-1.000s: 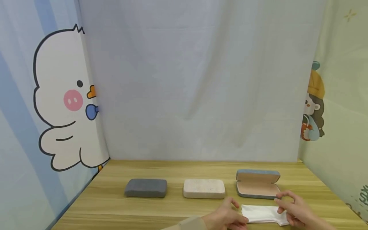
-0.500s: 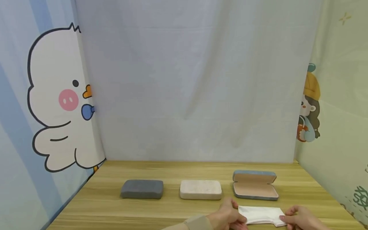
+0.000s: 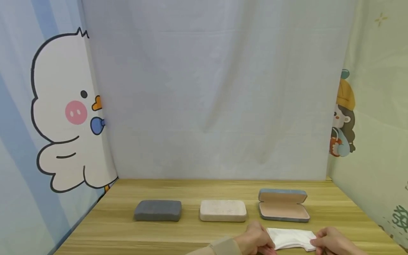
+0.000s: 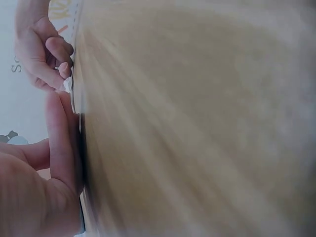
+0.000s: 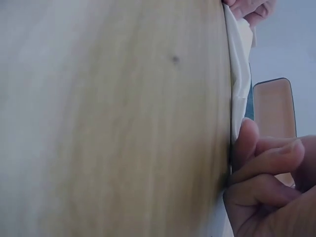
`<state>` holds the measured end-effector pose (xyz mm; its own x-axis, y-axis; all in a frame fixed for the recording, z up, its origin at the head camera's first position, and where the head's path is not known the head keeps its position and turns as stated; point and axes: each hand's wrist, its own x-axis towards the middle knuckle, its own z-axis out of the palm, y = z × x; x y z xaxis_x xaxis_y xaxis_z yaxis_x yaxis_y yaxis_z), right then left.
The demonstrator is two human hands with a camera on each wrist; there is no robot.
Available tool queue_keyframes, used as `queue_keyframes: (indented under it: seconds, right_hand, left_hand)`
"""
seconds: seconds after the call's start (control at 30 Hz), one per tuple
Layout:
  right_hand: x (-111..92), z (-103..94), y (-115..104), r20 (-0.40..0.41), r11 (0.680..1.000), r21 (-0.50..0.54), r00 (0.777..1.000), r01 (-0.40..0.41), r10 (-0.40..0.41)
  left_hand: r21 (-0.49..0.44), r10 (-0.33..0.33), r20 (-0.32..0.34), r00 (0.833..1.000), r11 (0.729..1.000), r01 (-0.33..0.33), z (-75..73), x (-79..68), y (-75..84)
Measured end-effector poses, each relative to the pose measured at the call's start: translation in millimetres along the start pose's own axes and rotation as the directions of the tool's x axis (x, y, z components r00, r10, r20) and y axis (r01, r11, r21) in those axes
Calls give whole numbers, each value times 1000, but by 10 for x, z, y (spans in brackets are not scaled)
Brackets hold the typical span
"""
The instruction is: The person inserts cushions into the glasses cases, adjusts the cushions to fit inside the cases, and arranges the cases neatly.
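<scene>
A folded white cloth [image 3: 291,238] lies as a flat strip near the front right of the table in the head view. My left hand [image 3: 255,239] pinches its left end, and my right hand [image 3: 333,241] pinches the right end between thumb and fingers. Seen from the right wrist, the cloth [image 5: 240,64] runs between both hands along the tabletop. In the left wrist view my left fingers [image 4: 59,133] hide most of it. Just behind the cloth stands an opened blue glasses case [image 3: 283,210] with a pinkish-beige lining.
A cream glasses case [image 3: 223,210] and a dark grey one [image 3: 157,210], both closed, stand in a row left of the blue case. The wood-grain table [image 3: 191,187] ends at a plain pale curtain [image 3: 207,88], with printed curtains on both sides.
My right hand has come down from beside the blue case and taken hold of the cloth's right end. My left hand stays at the left end. The head view has shifted slightly.
</scene>
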<state>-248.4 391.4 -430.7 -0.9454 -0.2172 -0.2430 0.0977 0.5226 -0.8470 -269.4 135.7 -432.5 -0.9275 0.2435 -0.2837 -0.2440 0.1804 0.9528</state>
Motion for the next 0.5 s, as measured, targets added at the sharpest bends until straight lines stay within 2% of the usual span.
queue_keyframes:
  seconds: [0.13,0.23,0.33,0.5]
  right_hand:
    - [-15,-7,-5,0,1000,-3,1000,11,-11]
    - [-13,-15,-24,-5,1000,6,1000,11,-11]
    - [3,-33,-61,-30,1000,29,999,-12,12]
    - [66,-101,-164,-74,999,33,997,-17,20]
  left_hand:
    - [-32,10,46,999,999,-8,-24,22,-47]
    - [-36,-7,101,995,999,11,-95,40,-36]
    - [-37,-29,154,988,999,35,-176,77,38]
    - [-43,-40,173,984,998,48,-253,175,203]
